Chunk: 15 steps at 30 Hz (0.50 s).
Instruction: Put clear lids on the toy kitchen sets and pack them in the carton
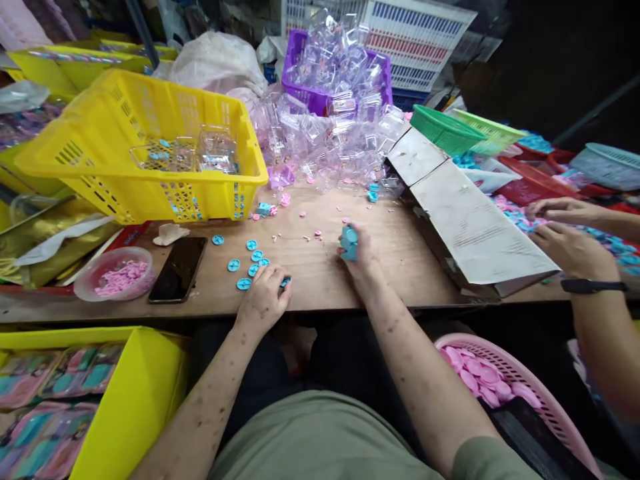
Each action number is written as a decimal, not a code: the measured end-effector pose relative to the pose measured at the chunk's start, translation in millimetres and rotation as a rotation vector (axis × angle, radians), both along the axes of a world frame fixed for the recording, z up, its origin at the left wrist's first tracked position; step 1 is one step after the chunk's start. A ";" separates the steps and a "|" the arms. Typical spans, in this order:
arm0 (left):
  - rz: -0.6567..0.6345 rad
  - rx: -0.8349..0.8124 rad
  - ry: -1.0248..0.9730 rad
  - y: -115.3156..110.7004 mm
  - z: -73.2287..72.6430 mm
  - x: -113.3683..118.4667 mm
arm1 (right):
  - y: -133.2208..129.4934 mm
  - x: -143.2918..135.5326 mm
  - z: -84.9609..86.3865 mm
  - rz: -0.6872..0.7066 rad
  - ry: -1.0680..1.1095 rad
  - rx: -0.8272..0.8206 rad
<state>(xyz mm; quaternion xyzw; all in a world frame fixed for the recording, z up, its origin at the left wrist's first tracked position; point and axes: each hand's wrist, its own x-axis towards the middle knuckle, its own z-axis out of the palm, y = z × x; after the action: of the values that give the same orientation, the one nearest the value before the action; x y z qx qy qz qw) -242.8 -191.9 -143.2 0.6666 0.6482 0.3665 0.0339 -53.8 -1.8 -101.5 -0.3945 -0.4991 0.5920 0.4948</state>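
My left hand [265,293] rests at the table's front edge, its fingers closed on a blue disc [285,282]. Several more round blue discs [233,265] lie on the wood just left of and behind it. Farther right, my right hand [364,253] is wrapped round several blue pieces [349,243], which show on its left side. Small pink bits [318,235] are scattered on the wood between and beyond the two hands.
A yellow basket [200,177] stands at the back left, near a black phone [178,270] and a bowl of pink pieces [145,291]. Clear plastic cases [320,140] pile up behind. A cardboard piece [465,213] separates a co-worker's hands [575,247] at the right.
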 end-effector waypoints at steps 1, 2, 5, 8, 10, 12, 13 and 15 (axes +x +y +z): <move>0.002 0.004 0.004 1.0 -0.2 -0.3 | 6.0 5.4 6.0 0.000 0.101 -0.073; 0.001 0.010 0.010 1.9 -0.5 -0.7 | 9.7 10.6 12.5 0.004 0.194 -0.139; -0.017 0.051 0.048 1.7 -1.9 -3.1 | 7.0 23.9 32.9 0.008 0.409 -0.288; -0.048 0.141 0.107 0.6 -9.1 -12.2 | -2.3 33.6 50.7 -0.002 0.524 -0.378; -0.071 0.215 0.139 5.4 -19.2 -22.7 | 1.3 41.7 60.9 0.000 0.565 -0.406; -0.113 0.216 0.156 13.4 -30.0 -32.5 | 13.6 55.2 74.4 0.001 0.608 -0.403; -0.101 0.232 0.138 16.7 -34.2 -36.2 | 21.3 64.4 83.7 0.001 0.633 -0.390; -0.108 0.231 0.109 19.7 -39.7 -40.5 | 38.4 87.3 107.8 0.007 0.684 -0.343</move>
<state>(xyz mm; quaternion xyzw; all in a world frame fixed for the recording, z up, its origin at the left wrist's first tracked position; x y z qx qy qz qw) -283.3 -172.2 -182.9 0.7188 0.5659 0.3995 -0.0588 33.6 36.5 6.2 -0.2499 -0.2000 0.7660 0.5575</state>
